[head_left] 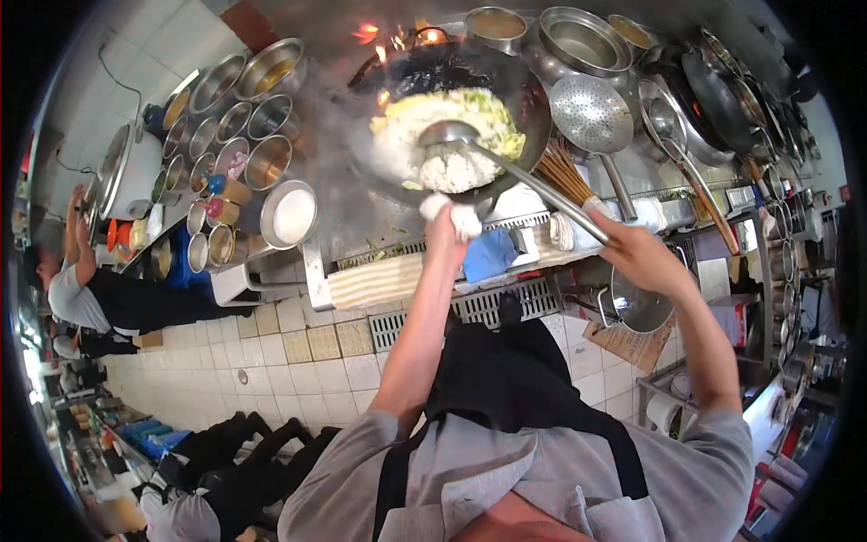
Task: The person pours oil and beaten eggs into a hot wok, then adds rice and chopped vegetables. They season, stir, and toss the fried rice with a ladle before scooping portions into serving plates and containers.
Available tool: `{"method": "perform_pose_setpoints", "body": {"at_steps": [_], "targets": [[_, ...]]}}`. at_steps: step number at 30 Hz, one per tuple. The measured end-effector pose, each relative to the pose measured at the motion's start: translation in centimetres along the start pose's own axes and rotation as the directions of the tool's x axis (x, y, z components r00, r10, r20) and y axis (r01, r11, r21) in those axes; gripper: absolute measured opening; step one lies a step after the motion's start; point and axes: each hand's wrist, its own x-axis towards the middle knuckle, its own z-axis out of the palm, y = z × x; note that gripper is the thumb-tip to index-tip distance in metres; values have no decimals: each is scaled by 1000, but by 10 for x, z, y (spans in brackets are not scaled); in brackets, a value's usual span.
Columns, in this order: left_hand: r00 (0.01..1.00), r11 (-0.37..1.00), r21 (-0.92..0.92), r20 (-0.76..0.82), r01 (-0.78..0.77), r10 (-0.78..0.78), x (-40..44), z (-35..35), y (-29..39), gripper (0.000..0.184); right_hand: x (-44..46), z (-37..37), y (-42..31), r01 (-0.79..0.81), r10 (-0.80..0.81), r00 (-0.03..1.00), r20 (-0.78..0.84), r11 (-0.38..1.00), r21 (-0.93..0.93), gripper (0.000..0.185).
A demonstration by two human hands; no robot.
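A dark wok [535,113] stands on the stove with rice [402,126] and pale green shredded leaves [511,144] in it. My left hand [442,233] is closed around a folded white cloth [462,219] at the wok's near rim. Whatever part of the wok lies under the cloth is hidden. My right hand [639,257] grips the long handle of a ladle [533,183]. Its bowl is over the rice in the middle of the wok, partly blurred.
Flames [384,45] rise behind the wok. Metal bowls of ingredients [291,215] crowd the left side. To the right lie a bamboo brush [564,172], a perforated strainer [591,113] and stacked pans [713,90]. A co-worker [81,289] stands at far left; others are behind.
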Motion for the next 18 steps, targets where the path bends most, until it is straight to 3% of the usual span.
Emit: {"method": "perform_pose_setpoints", "body": {"at_steps": [2,6,8,9,10,11,12,14,16,17,18], "targets": [[998,998,9,1,-63,63,-39,-28,-30,16,26,7,-6,46,-49,993,-109,999,-30,60],[998,998,-2,-7,-63,63,-65,-49,-33,12,-2,-11,-35,27,37,984,-175,936,350,60],[1000,1000,15,-7,0,0,-20,-28,-6,9,-23,-16,-47,6,109,972,-209,874,487,60],[999,999,-32,36,-36,37,8,-22,2,9,-18,-15,-51,74,63,976,-210,806,587,61],[990,996,66,132,-59,49,42,-25,8,10,-4,-14,-53,122,32,972,-233,776,619,60],[998,999,26,50,-29,27,43,-6,18,9,16,-7,-52,167,4,967,-254,743,648,60],[998,996,92,69,6,-12,43,6,31,11,34,3,-48,202,-15,963,-270,705,679,60],[984,980,142,90,141,-155,53,14,35,10,67,26,-39,3,106,990,-94,649,761,59],[973,993,10,197,117,-117,69,3,24,12,89,56,-13,-190,185,978,97,597,779,59],[965,993,-52,243,110,-94,72,-4,19,13,84,61,-3,-247,165,967,194,423,872,62],[984,992,-65,145,113,-102,72,-14,11,13,70,59,8,-206,142,976,167,338,918,63]]}}
